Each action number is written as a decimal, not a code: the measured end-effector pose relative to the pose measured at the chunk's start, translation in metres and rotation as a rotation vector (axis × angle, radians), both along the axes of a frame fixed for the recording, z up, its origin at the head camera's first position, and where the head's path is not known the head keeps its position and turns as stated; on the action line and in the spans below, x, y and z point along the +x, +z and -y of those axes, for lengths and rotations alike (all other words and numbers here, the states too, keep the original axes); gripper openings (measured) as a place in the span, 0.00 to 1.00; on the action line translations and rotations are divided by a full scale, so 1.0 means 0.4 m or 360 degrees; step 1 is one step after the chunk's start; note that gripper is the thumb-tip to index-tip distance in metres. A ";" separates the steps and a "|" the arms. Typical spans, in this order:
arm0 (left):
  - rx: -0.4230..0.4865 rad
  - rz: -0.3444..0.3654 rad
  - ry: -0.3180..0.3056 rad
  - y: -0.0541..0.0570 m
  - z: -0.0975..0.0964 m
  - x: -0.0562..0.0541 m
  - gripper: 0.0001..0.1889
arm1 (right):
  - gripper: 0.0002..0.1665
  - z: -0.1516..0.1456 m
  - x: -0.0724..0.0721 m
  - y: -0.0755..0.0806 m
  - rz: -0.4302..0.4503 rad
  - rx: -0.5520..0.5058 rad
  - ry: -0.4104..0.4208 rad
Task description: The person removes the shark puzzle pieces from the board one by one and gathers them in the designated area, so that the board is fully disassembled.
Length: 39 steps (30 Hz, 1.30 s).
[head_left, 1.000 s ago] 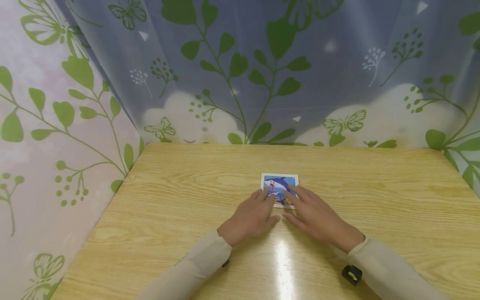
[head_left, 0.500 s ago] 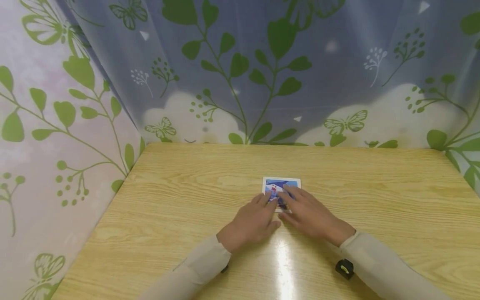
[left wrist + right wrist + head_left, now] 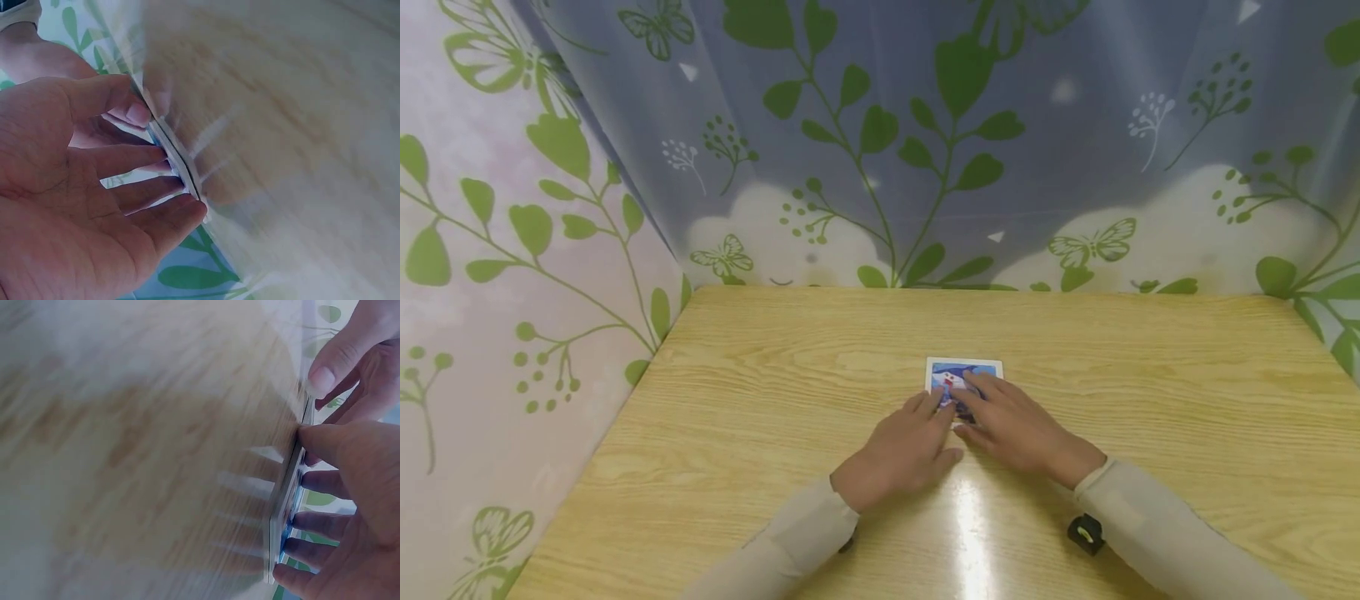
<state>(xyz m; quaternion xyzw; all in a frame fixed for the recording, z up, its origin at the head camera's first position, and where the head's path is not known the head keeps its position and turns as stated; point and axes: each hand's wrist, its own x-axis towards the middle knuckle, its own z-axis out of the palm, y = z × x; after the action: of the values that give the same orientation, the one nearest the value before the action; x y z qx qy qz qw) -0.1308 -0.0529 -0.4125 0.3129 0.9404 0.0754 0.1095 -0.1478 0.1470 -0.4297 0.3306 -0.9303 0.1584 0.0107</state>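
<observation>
A small square picture board [image 3: 940,373] with a white border lies on the wooden table, showing a blue-and-white sea animal with a red mouth. My left hand [image 3: 898,452] rests its fingertips on the lower left part of it. From the right, my right hand [image 3: 1017,423] lays spread fingers across its face, covering much of the picture. Seen low from the right wrist, the thin board edge [image 3: 279,509] sits flat under those fingers, with the right thumb [image 3: 319,440] at the near edge. In the left wrist view the left fingers [image 3: 147,190] reach the board, loosely extended.
The wood-grain table [image 3: 775,375] stretches out on all sides of the board, with a bright light reflection [image 3: 970,533] near its front. Behind it hangs a blue curtain [image 3: 1037,150] printed with leaves and butterflies. A pale leaf-patterned cloth [image 3: 467,317] borders the left side.
The board has slid slightly toward me. My right hand has shifted left and nearer, covering more of the picture; my left hand has come a little nearer too.
</observation>
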 end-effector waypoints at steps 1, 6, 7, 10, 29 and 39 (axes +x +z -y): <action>0.0014 0.0009 0.0002 0.001 0.002 -0.001 0.34 | 0.32 0.000 -0.001 0.000 -0.0002 0.0003 -0.0001; 0.0095 -0.0008 0.0032 0.012 0.014 -0.017 0.33 | 0.31 0.000 -0.003 -0.002 -0.0051 -0.0008 0.0019; 0.0112 -0.0019 0.0042 0.014 0.017 -0.023 0.33 | 0.30 0.000 -0.003 -0.002 -0.0067 -0.0010 0.0025; 0.0156 -0.0022 0.0099 0.021 0.025 -0.043 0.31 | 0.30 0.000 -0.002 -0.001 -0.0103 -0.0007 0.0035; 0.0433 0.0016 0.0314 0.014 0.028 -0.150 0.25 | 0.28 -0.002 -0.007 -0.004 -0.0148 0.0016 0.0059; 0.0549 0.0003 0.0395 0.001 0.011 -0.179 0.24 | 0.30 0.000 -0.012 -0.009 -0.0146 0.0025 0.0051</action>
<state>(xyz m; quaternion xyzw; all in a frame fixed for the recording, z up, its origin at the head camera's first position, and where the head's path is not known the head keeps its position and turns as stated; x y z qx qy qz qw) -0.2023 -0.0574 -0.4120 0.2088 0.9448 0.2484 0.0450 -0.1525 0.1469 -0.4335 0.3525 -0.9247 0.1357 0.0483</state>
